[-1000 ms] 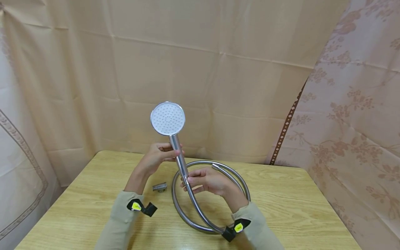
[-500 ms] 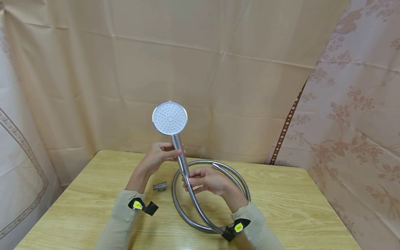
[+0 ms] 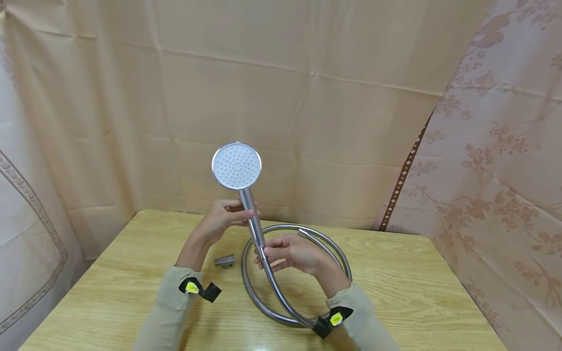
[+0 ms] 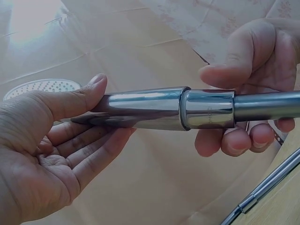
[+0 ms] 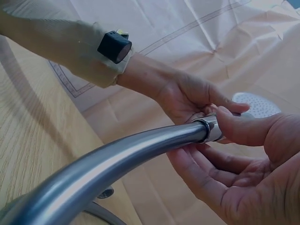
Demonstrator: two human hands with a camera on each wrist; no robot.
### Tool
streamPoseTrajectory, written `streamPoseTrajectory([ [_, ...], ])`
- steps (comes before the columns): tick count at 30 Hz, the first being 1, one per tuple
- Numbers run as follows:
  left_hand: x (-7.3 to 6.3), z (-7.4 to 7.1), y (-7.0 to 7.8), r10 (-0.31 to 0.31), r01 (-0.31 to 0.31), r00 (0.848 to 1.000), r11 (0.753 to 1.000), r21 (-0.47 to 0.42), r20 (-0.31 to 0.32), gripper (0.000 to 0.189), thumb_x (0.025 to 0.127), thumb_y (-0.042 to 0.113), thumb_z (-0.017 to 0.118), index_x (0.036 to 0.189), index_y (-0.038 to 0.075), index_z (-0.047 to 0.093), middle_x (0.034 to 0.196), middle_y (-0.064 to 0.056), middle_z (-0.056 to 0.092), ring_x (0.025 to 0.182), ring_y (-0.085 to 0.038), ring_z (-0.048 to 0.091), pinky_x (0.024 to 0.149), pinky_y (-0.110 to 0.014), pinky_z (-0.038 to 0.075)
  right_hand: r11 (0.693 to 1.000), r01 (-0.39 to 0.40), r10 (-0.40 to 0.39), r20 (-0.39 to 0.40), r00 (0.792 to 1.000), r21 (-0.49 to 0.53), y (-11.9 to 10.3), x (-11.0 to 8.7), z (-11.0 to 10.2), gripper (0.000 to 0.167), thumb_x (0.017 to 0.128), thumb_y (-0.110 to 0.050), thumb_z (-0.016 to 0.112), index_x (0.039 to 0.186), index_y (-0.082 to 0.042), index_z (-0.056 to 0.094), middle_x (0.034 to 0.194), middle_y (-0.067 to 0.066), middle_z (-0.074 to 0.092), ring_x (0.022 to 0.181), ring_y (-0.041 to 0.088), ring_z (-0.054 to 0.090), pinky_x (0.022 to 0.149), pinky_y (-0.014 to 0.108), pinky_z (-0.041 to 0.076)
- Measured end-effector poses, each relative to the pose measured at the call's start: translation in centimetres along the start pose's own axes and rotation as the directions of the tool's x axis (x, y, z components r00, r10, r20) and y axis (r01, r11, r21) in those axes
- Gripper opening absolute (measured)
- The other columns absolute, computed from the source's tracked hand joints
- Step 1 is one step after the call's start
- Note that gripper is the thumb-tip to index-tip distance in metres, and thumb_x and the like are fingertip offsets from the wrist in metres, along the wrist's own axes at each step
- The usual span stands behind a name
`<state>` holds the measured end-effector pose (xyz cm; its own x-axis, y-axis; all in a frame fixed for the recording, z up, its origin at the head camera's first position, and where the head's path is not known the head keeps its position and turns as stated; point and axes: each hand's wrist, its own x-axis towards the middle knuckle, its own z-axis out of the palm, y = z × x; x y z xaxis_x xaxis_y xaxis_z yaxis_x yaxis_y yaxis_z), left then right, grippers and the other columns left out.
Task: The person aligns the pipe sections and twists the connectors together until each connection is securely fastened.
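A chrome hand shower head (image 3: 237, 165) with a white nozzle face is held up over the table, tilted a little left. My left hand (image 3: 221, 222) grips its handle (image 4: 140, 110) between thumb and fingers. At the handle's lower end sits the collar (image 4: 208, 108) of a metal shower hose (image 3: 277, 290), with a thin dark line showing where it meets the handle. My right hand (image 3: 294, 253) pinches this collar, thumb on the near side and fingers behind. From there the hose curves down into a loop on the table.
The hose's other end (image 3: 303, 234) lies at the back of the loop. A small chrome fitting (image 3: 225, 262) rests on the wooden table (image 3: 404, 292), left of the hose. Beige cloth (image 3: 263, 97) hangs behind the table, and patterned curtains hang at both sides.
The shower head has swayed slightly right and then back left. Both hands keep their hold on the handle and the hose collar.
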<state>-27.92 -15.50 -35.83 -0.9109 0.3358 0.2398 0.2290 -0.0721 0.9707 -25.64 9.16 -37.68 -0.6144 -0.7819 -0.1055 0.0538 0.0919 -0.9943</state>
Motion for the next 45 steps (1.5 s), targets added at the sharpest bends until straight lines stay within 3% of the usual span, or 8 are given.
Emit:
streamPoseTrajectory([
  [6, -0.03, 0.02, -0.02, 0.009, -0.009, 1.000, 1.000, -0.002, 0.006, 0.026, 0.094, 0.007, 0.069, 0.118, -0.004, 0.069, 0.099, -0.003, 0.080, 0.093, -0.017, 0.074, 0.088, -0.038, 0.061, 1.000, -0.022, 0.022, -0.057, 0.998, 0.004, -0.15, 0.00, 0.37, 0.028, 0.100, -0.004, 0.061, 0.122, 0.014, 0.059, 0.097, 0.000, 0.075, 0.094, 0.015, 0.072, 0.089, 0.042, 0.061],
  [11, 0.03, 0.15, -0.03, 0.021, -0.021, 1.000, 1.000, -0.001, 0.019, 0.020, 0.094, 0.008, 0.070, 0.114, 0.002, 0.072, 0.095, 0.004, 0.079, 0.093, -0.017, 0.074, 0.087, -0.038, 0.061, 1.000, -0.024, 0.024, -0.067, 0.997, -0.006, -0.18, -0.02, 0.47, 0.022, 0.100, -0.003, 0.061, 0.117, 0.011, 0.062, 0.097, 0.002, 0.075, 0.092, 0.015, 0.072, 0.087, 0.039, 0.061],
  [16, 0.01, 0.19, -0.12, 0.016, -0.016, 1.000, 1.000, -0.002, 0.018, 0.024, 0.095, 0.009, 0.070, 0.116, -0.001, 0.071, 0.097, 0.003, 0.079, 0.093, -0.017, 0.074, 0.088, -0.039, 0.060, 1.000, -0.002, 0.002, -0.038, 0.999, 0.001, 0.09, -0.01, 0.23, 0.029, 0.102, -0.003, 0.058, 0.121, 0.018, 0.056, 0.103, 0.009, 0.076, 0.093, 0.014, 0.072, 0.087, 0.038, 0.061],
  [20, 0.00, 0.17, -0.23, 0.015, -0.015, 1.000, 1.000, -0.002, 0.016, 0.026, 0.095, 0.009, 0.069, 0.117, -0.005, 0.069, 0.098, 0.000, 0.079, 0.093, -0.017, 0.074, 0.088, -0.038, 0.061, 1.000, 0.009, -0.009, 0.001, 1.000, 0.010, 0.21, 0.06, 0.15, 0.036, 0.103, -0.005, 0.055, 0.125, 0.023, 0.050, 0.101, 0.002, 0.075, 0.095, 0.012, 0.071, 0.087, 0.036, 0.060],
  [27, 0.06, 0.19, -0.25, 0.025, -0.024, 0.999, 1.000, -0.017, 0.037, 0.023, 0.096, 0.010, 0.068, 0.116, -0.001, 0.070, 0.102, -0.003, 0.079, 0.094, -0.017, 0.074, 0.088, -0.038, 0.060, 0.999, 0.039, -0.040, 0.043, 0.998, 0.025, 0.27, 0.05, 0.06, 0.032, 0.105, -0.004, 0.050, 0.122, 0.023, 0.052, 0.097, -0.002, 0.074, 0.095, 0.012, 0.071, 0.085, 0.032, 0.059],
  [33, 0.10, 0.13, -0.16, 0.028, -0.027, 0.998, 1.000, -0.011, 0.052, 0.023, 0.097, 0.011, 0.068, 0.117, 0.001, 0.070, 0.102, -0.001, 0.079, 0.095, -0.016, 0.073, 0.088, -0.037, 0.060, 0.998, 0.057, -0.058, 0.067, 0.996, 0.018, 0.26, 0.06, -0.11, 0.039, 0.106, -0.006, 0.048, 0.127, 0.027, 0.046, 0.100, -0.001, 0.074, 0.098, 0.012, 0.070, 0.085, 0.032, 0.059],
  [41, 0.02, 0.10, 0.11, 0.013, -0.013, 1.000, 1.000, 0.006, 0.027, 0.029, 0.096, 0.010, 0.069, 0.119, -0.006, 0.067, 0.098, 0.004, 0.079, 0.094, -0.017, 0.074, 0.088, -0.038, 0.061, 1.000, 0.009, -0.009, -0.031, 0.999, -0.020, -0.38, -0.27, 0.02, 0.036, 0.101, -0.003, 0.059, 0.128, 0.020, 0.055, 0.104, 0.006, 0.076, 0.096, 0.015, 0.071, 0.089, 0.040, 0.061],
  [45, 0.03, 0.17, 0.17, 0.016, -0.016, 1.000, 1.000, 0.009, 0.016, 0.029, 0.095, 0.010, 0.070, 0.119, -0.006, 0.068, 0.102, -0.005, 0.079, 0.093, -0.018, 0.074, 0.088, -0.039, 0.061, 0.999, -0.011, 0.006, -0.098, 0.995, -0.047, -0.45, -0.16, 0.29, 0.030, 0.097, -0.001, 0.064, 0.121, 0.017, 0.060, 0.094, -0.002, 0.073, 0.089, 0.011, 0.069, 0.085, 0.039, 0.062],
])
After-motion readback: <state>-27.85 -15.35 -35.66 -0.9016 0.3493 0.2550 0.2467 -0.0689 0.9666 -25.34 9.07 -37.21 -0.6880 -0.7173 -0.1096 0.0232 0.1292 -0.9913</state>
